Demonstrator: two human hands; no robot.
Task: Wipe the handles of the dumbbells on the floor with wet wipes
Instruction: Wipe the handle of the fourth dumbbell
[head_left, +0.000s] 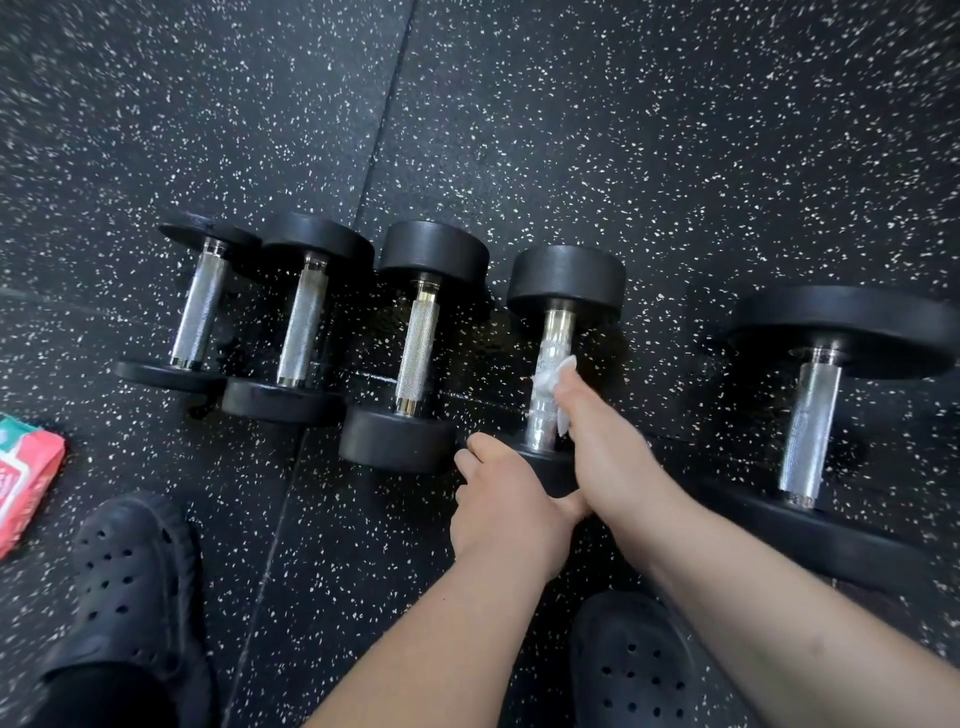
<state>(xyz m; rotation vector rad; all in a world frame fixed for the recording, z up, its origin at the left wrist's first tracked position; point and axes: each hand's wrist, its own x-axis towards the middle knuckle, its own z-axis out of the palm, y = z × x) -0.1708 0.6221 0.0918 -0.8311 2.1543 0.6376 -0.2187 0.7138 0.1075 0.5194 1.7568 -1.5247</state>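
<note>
Pink pack of wet wipes (26, 473) far left on the speckled floor (675, 156). Three dumbbells (306, 317) side by side, handles bare. On to the fourth dumbbell (566, 278): gripped at its near head by the left hand (506, 504), touched on the handle (540, 421) by the right hand (602, 441) pinching a white wipe (550, 382). Lying lengthways, pointing away from the body, ahead of both hands. Further right, well apart, a larger dumbbell (813, 426), nearer the right hand.
</note>
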